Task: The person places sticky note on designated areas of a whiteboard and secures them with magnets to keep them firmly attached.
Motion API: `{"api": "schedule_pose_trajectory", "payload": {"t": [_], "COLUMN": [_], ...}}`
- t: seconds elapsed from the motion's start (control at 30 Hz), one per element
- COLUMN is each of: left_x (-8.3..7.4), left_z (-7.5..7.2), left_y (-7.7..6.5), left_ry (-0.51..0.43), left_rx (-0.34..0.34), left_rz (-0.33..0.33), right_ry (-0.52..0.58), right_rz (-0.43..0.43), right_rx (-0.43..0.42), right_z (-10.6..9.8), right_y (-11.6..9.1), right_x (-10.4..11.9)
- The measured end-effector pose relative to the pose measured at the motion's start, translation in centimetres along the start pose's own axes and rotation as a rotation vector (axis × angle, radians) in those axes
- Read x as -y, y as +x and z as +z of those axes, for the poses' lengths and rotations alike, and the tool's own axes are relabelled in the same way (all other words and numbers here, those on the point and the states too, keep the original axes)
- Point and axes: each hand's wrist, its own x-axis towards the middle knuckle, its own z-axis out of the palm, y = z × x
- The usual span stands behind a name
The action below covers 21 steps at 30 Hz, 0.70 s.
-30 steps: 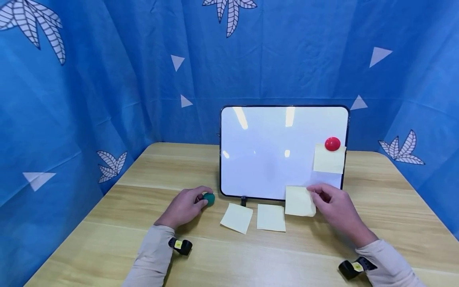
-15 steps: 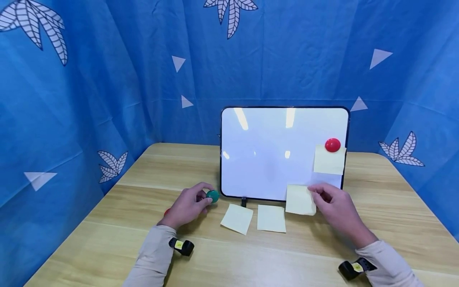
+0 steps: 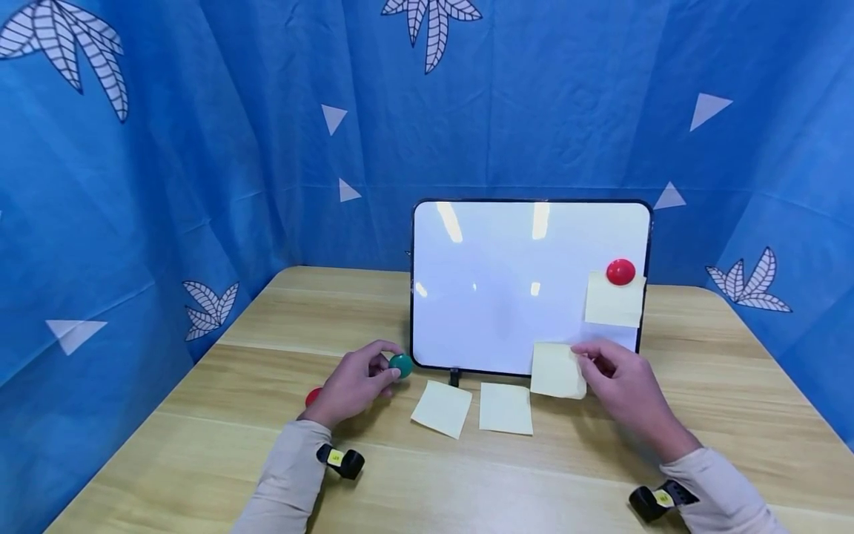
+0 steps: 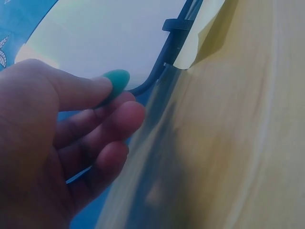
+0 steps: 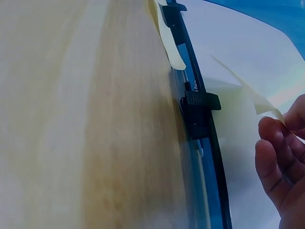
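Observation:
My left hand [image 3: 356,382] pinches a round green magnet [image 3: 401,365] between thumb and finger, just left of the whiteboard's lower left corner. In the left wrist view the green magnet [image 4: 117,82] sticks out past the thumb tip, the other fingers loosely bent. My right hand [image 3: 623,382] pinches a pale yellow sticky note [image 3: 557,370] by its upper right edge, in front of the whiteboard's [image 3: 494,289] bottom edge. The right wrist view has this note [image 5: 252,98] edge-on between thumb and fingers. A red magnet [image 3: 620,271] sits at the top of another note [image 3: 614,302] on the board's right side.
Two more sticky notes, a left one [image 3: 442,409] and a right one [image 3: 505,409], lie on the wooden table [image 3: 467,489] before the board. Partly hidden behind my left wrist is a red magnet [image 3: 313,397]. A blue patterned curtain [image 3: 534,96] surrounds the table.
My left hand has lifted the green magnet and moved slightly right with it, uncovering the red magnet by the wrist. The note in my right hand has risen slightly.

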Motion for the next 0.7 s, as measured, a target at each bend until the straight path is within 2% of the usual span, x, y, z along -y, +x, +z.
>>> {"api": "schedule_pose_trajectory", "payload": {"t": [0.23,0.7], "left_x": [-0.1,0.0], "left_z": [0.3,0.2], "left_y": [0.1,0.1], "left_ry": [0.024,0.055], "left_rx": [0.013,0.011], "left_rz": [-0.001,0.024], "right_ry": [-0.043,-0.016], "right_rz": [-0.049,-0.039], "right_rx": [-0.035,-0.041], "right_z": [-0.5,-0.4], "right_y": [1.2,2.1], "right_x": [0.1,1.0]}}
